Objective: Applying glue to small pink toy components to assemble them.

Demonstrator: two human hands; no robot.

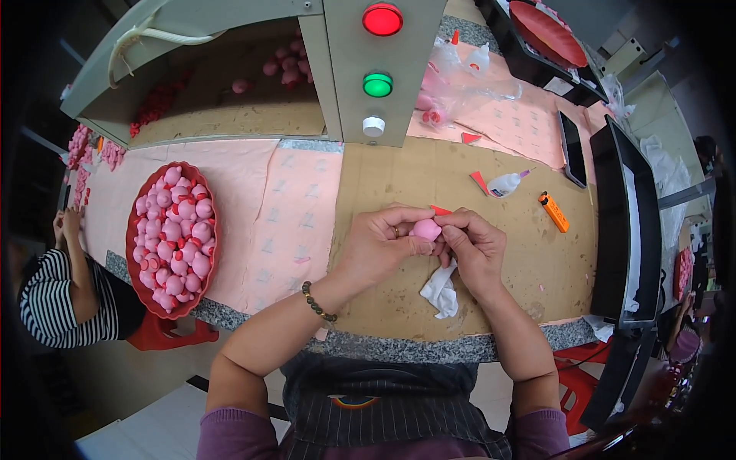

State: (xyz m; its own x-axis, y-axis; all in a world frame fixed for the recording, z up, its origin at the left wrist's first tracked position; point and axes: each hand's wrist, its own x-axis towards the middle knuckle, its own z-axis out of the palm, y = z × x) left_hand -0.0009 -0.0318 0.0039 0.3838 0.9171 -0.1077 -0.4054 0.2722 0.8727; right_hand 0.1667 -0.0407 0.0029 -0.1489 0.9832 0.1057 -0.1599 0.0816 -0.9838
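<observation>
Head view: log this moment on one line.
left hand: holding pink toy | right hand: touching toy | nearby: white cloth, white bottle

Pink figure (426, 229) — partly behind fingers (458, 240)

No wording legible. White bottle (504, 185): small dark label, unreadable. Well left of the bottle, pink sheet (295, 203): repeated grey marks, unreadable. Above the bottle, second pink sheet (502, 115): similar faint marks, unreadable.
</observation>
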